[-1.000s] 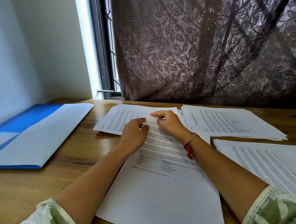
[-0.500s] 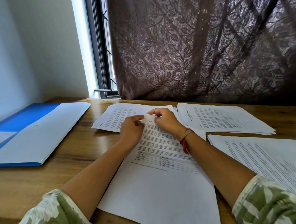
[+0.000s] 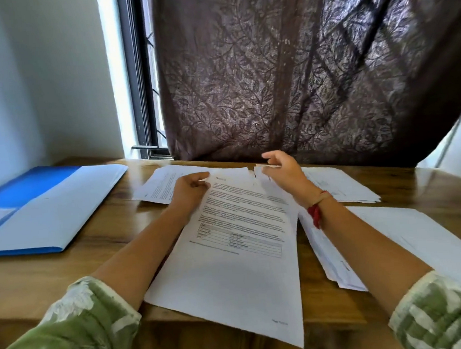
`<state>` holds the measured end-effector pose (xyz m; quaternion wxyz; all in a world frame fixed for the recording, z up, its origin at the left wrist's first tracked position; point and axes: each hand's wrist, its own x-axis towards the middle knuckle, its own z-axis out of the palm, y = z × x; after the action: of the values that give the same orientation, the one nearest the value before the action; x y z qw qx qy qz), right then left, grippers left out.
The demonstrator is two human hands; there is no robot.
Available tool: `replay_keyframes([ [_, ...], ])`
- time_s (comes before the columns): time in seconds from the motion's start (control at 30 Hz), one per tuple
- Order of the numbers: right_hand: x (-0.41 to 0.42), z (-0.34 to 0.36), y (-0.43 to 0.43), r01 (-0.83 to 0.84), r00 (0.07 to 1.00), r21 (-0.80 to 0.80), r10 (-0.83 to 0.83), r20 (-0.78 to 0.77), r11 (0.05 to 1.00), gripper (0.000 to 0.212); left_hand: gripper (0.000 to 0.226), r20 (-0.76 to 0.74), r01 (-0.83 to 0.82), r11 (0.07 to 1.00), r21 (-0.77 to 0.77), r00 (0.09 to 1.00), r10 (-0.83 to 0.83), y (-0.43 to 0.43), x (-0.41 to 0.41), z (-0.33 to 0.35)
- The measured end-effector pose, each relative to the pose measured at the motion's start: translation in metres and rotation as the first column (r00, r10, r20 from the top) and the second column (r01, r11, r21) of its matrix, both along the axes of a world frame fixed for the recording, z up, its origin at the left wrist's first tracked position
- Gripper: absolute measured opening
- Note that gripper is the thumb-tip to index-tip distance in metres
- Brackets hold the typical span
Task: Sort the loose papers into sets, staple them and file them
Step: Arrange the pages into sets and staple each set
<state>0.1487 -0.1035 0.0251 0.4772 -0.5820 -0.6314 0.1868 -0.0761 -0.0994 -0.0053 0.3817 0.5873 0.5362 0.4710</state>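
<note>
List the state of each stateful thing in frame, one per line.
Blue folder: open, flat on the desk.
Middle sheet: flat, near edge overhanging the desk, far edge torn.
Left hand: closed, pinning the sheet's far-left corner.
Right hand: raised, pinching a torn paper piece.
Curtain: drawn over most of the window.
</note>
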Motion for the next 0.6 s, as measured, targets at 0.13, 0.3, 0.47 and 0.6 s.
replay_keyframes([
  [0.13,0.029,0.005,-0.021,0.044,0.995,0.018,-0.042,-0.089,0.999,0.022,0.027,0.153,0.034,0.999,-0.015,0.988,-0.031,-0.002,-0.021,0.012],
  [0.3,0.061,0.023,-0.046,0.056,0.962,-0.027,-0.061,-0.265,0.998,0.019,0.024,0.272,0.042,0.998,-0.044,0.962,-0.028,-0.016,-0.027,0.021],
  [0.47,0.11,0.028,-0.059,0.115,0.954,-0.049,-0.124,-0.275,0.992,0.012,0.023,0.147,0.132,0.988,-0.084,0.982,-0.118,-0.028,0.023,0.029],
  [0.6,0.164,0.024,-0.073,0.3,0.93,-0.029,-0.299,-0.214,0.954,0.01,0.024,0.13,0.23,0.962,-0.144,0.969,-0.212,-0.018,0.084,0.035],
])
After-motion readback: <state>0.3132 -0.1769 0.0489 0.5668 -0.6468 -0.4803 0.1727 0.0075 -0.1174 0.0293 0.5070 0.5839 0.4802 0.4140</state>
